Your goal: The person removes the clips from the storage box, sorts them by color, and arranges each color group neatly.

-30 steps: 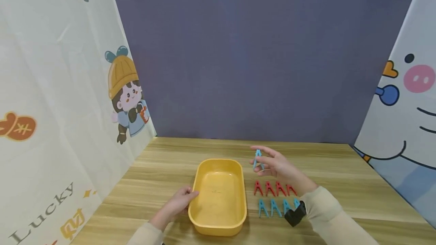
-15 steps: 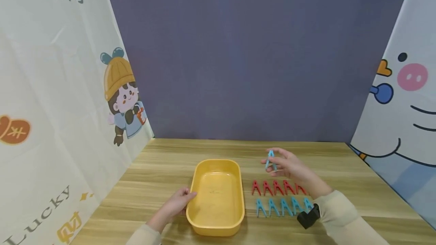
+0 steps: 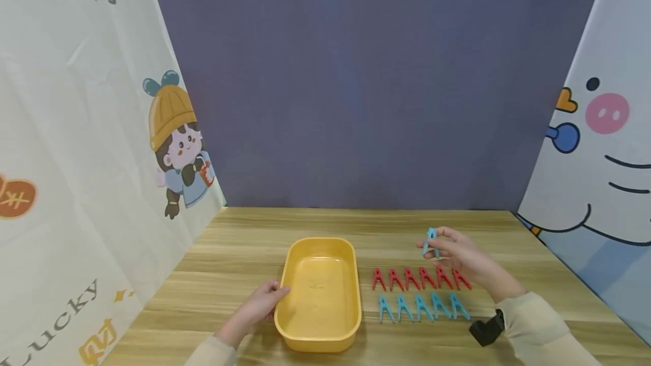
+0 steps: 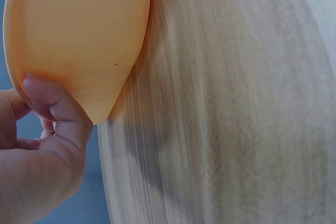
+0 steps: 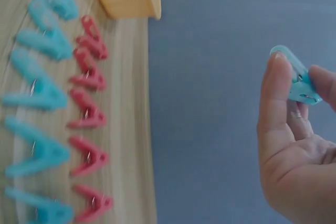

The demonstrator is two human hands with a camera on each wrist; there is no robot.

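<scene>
My left hand (image 3: pixel 261 302) grips the left rim of a yellow plastic tub (image 3: pixel 354 298); in the left wrist view the thumb lies over the rim, inside the wall. Raised above the table at the right, my right hand (image 3: pixel 460 253) pinches a light blue clothespin (image 3: pixel 432 234) between thumb and fingers. Just in front of that hand lies a row of several red clothespins (image 3: pixel 411 278). Nearer to me is a row of several blue clothespins (image 3: pixel 420 308). Both rows also show in the right wrist view, blue clothespins (image 5: pixel 39 150) beside red clothespins (image 5: pixel 89 156).
The wood-grain table (image 3: pixel 244 230) ends at a dark grey-blue backdrop (image 3: pixel 356 100). Printed sheets with cartoon figures flank it left and right. A black device (image 3: pixel 487 329) sits at the right wrist, close to the end of the blue row.
My right hand has moved right with the blue clothespin still pinched, uncovering more of both rows. The left hand stays on the tub's rim. The whole view has shifted slightly.
</scene>
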